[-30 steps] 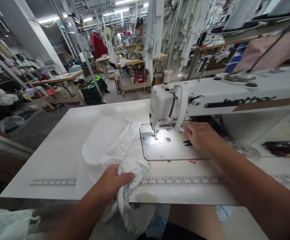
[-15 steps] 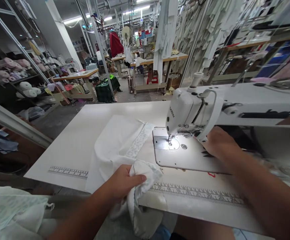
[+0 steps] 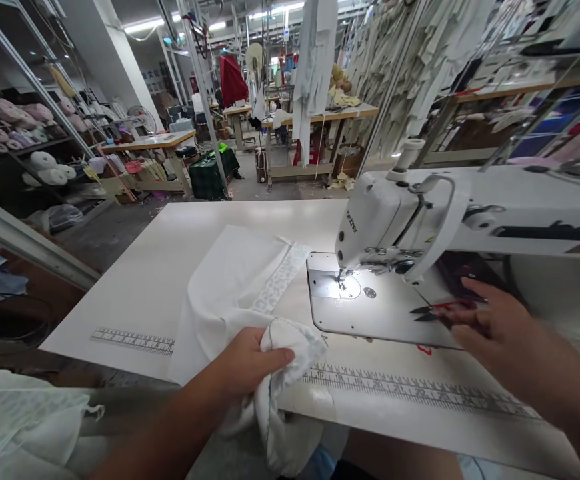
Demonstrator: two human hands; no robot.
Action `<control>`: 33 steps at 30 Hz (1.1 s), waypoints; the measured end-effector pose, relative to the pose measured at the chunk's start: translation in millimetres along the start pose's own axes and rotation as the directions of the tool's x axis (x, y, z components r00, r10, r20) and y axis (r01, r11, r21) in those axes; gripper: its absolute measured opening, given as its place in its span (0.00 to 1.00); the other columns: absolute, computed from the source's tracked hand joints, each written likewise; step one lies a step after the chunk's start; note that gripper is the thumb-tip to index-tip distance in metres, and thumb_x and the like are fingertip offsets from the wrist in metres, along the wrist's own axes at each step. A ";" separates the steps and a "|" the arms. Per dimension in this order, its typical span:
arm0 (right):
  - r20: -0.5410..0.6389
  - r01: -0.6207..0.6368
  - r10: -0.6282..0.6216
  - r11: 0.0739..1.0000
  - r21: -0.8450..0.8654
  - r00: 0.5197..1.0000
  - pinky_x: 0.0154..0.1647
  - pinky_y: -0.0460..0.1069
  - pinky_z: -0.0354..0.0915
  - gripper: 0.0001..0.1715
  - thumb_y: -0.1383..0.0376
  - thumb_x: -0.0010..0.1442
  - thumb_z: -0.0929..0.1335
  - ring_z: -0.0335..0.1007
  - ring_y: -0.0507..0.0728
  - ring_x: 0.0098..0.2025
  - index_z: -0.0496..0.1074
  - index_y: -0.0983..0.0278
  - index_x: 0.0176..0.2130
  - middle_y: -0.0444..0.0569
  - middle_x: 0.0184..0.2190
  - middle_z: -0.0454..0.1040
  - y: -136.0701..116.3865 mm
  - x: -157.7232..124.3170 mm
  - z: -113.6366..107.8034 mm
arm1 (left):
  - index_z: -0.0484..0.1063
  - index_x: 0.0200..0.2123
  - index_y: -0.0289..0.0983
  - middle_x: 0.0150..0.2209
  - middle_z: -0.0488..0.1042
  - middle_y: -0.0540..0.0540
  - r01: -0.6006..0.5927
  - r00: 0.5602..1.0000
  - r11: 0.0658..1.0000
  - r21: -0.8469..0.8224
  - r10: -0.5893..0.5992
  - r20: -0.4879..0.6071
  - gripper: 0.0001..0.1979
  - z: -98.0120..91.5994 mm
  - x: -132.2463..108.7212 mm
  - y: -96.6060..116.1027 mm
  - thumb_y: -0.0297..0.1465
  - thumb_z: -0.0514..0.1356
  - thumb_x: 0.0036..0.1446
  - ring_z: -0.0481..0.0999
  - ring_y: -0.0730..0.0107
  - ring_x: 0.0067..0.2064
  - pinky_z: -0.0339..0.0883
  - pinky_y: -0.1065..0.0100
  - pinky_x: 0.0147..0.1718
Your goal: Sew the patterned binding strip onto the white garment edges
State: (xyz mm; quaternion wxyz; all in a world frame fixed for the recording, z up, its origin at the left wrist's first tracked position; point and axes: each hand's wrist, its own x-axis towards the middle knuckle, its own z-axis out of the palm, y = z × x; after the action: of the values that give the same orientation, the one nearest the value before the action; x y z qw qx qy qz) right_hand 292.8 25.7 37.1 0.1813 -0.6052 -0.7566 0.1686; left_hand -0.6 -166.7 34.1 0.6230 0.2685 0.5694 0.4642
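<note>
My left hand (image 3: 257, 363) is closed around a bunched edge of white fabric (image 3: 220, 280), with the thumb on top. The fabric spreads over the table to the left of the needle plate and hangs over the front edge; a pale spotted band runs along part of it. My right hand (image 3: 490, 327) has its fingers around the red handles of small scissors (image 3: 425, 313), whose dark blades point left over the right part of the metal plate (image 3: 340, 313). Beside them stands the white sewing machine (image 3: 375, 220), its lamp lighting the needle area.
A printed ruler strip (image 3: 395, 387) runs along the front of the white table (image 3: 150, 267). More spotted white fabric (image 3: 25, 413) lies at the lower left. A metal rail (image 3: 30, 237) crosses the left side. Behind are worktables and hanging cloth strips.
My right hand has moved from beside the machine head to the right and nearer, onto the scissors' handles, which now show. My left hand keeps its hold on the fabric.
</note>
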 end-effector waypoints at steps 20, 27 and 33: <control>0.170 0.624 -0.606 0.777 -0.080 0.777 0.43 0.53 0.73 0.33 0.75 0.61 0.55 0.74 0.60 0.45 0.56 0.62 0.64 0.57 0.49 0.71 -28.7 -92.7 44.2 | 0.79 0.40 0.30 0.38 0.80 0.38 -0.038 0.999 0.999 -0.023 0.037 -0.021 0.18 2.9 -1.1 -4.3 0.38 0.69 0.50 0.78 0.57 0.40 0.70 0.65 0.39; 0.254 0.648 -0.670 0.741 0.178 0.697 0.40 0.50 0.72 0.52 0.80 0.51 0.59 0.73 0.56 0.43 0.42 0.53 0.69 0.50 0.47 0.71 -72.1 -131.5 49.8 | 0.79 0.38 0.30 0.33 0.80 0.39 -0.046 0.999 0.998 -0.043 0.046 -0.016 0.18 7.8 -0.5 -2.8 0.38 0.69 0.49 0.78 0.59 0.36 0.70 0.66 0.36; 0.292 0.665 -0.665 0.738 0.113 0.688 0.35 0.52 0.72 0.49 0.81 0.51 0.61 0.71 0.58 0.38 0.46 0.59 0.67 0.50 0.41 0.71 -77.3 -131.3 57.0 | 0.79 0.38 0.29 0.30 0.79 0.40 -0.022 1.000 0.996 -0.084 0.022 -0.005 0.19 10.3 -1.2 -3.3 0.38 0.70 0.47 0.77 0.59 0.34 0.70 0.65 0.35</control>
State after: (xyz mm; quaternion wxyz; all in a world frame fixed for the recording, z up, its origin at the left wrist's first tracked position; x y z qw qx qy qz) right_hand 225.9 -120.9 14.5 0.1071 -0.2554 -0.9430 0.1847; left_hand 10.3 -167.1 34.0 0.6274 0.2473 0.5476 0.4953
